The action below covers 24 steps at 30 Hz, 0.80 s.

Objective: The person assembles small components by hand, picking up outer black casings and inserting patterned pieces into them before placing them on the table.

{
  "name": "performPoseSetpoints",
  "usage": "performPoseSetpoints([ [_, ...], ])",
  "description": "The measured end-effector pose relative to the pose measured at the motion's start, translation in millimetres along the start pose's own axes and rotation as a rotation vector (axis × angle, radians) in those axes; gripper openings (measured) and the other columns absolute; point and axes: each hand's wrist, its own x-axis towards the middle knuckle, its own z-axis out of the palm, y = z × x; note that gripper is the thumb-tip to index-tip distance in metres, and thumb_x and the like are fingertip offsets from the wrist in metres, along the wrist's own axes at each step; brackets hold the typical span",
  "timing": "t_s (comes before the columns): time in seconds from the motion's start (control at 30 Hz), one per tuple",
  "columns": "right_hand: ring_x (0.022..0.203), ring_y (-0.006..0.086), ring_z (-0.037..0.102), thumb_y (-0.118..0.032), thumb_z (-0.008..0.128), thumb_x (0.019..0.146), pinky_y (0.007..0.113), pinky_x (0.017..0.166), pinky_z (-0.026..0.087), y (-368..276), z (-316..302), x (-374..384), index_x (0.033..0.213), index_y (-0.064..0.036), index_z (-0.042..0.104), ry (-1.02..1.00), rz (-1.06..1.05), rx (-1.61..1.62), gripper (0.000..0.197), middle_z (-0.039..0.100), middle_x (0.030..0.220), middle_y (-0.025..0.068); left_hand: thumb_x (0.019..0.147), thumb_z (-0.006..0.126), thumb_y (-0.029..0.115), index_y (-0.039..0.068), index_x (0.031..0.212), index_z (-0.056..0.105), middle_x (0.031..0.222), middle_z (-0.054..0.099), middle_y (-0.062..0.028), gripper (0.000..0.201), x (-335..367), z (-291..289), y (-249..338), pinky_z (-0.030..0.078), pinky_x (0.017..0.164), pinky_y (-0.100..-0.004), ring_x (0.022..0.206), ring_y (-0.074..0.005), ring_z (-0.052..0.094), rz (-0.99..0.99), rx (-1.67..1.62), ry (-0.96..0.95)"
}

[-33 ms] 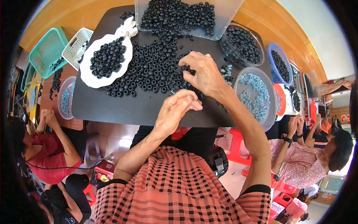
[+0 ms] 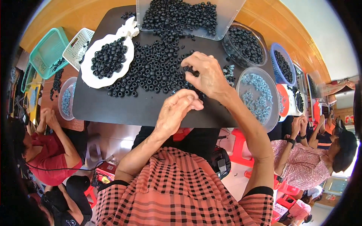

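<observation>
Loose black beads [image 2: 152,67], ring-shaped with holes, cover the middle of the dark table. My right hand [image 2: 205,73] is over the right side of this pile. Its fingers are bent and its thumb stands apart, with black beads showing in the gap. Just nearer to me, my left hand [image 2: 179,109] is closed, palm turned inward and fingers curled together; whatever it holds is hidden. A white scalloped dish [image 2: 89,71] heaped with black beads lies to the left. At the right, a round clear tub [image 2: 268,115] contains small pale blue pieces [image 2: 260,90].
A clear bin [image 2: 228,17] of black beads tips toward the pile at the back. A clear bowl [image 2: 232,49] and a blue basket [image 2: 276,69] hold more. Green [image 2: 43,51] and white baskets [image 2: 77,47] stand left. Co-workers sit on both sides; a red stool [image 2: 241,150] is behind right.
My left hand has shifted very slightly up and to the left. My right hand and the beads look the same.
</observation>
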Motion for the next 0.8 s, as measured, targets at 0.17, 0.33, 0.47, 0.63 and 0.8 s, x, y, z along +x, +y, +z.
performPoseSetpoints([
  [0.17,0.066,0.0174,0.058,-0.005,0.069,0.069,0.030,0.063,0.048,-31.7,-11.0,-24.8,0.093,-0.0037,0.065,0.174,0.060,0.264,0.025,0.062,0.088,0.0069,0.097,0.044,0.008,-0.002,0.108,0.053,0.098,0.060,-0.0072,0.018,-1.6,6.0,9.4,0.051,0.082,-0.0293,0.087,-0.0129,0.059,0.112,-0.126,0.155],
  [0.33,0.069,0.0137,0.058,0.006,0.067,0.069,0.025,0.064,0.049,-51.7,-7.7,-49.5,0.098,-0.0031,0.066,0.218,0.112,0.391,0.030,0.061,0.089,0.0068,0.096,0.045,0.008,-0.002,0.111,0.053,0.099,0.058,-0.0052,0.019,3.9,1.9,17.2,0.049,0.084,-0.0276,0.091,-0.0122,0.058,0.130,-0.078,0.161],
  [0.47,0.071,0.0150,0.060,0.003,0.065,0.072,0.027,0.066,0.051,-58.5,-13.0,-59.8,0.101,-0.0018,0.065,0.255,0.161,0.485,0.029,0.059,0.085,0.0075,0.095,0.049,0.009,-0.002,0.110,0.057,0.101,0.061,-0.0069,0.020,1.1,1.1,18.9,0.047,0.087,-0.0292,0.094,-0.0133,0.058,0.119,-0.055,0.039],
  [0.63,0.072,0.0141,0.060,0.004,0.066,0.072,0.026,0.067,0.050,-56.4,-10.1,-76.6,0.100,-0.0015,0.066,0.332,0.189,0.495,0.028,0.062,0.089,0.0080,0.093,0.054,0.008,-0.002,0.113,0.058,0.105,0.062,-0.0078,0.023,2.2,-5.1,9.1,0.046,0.091,-0.0312,0.097,-0.0152,0.059,0.046,-0.142,-0.042],
  [0.8,0.077,0.0227,0.061,-0.002,0.066,0.075,0.034,0.074,0.046,-52.8,-3.5,-89.6,0.099,-0.0038,0.066,0.403,0.153,0.485,0.024,0.061,0.088,0.0084,0.090,0.057,0.004,0.000,0.113,0.059,0.104,0.063,-0.0073,0.023,-1.7,-1.7,9.3,0.046,0.092,-0.0311,0.098,-0.0152,0.059,-0.007,-0.091,0.002],
])
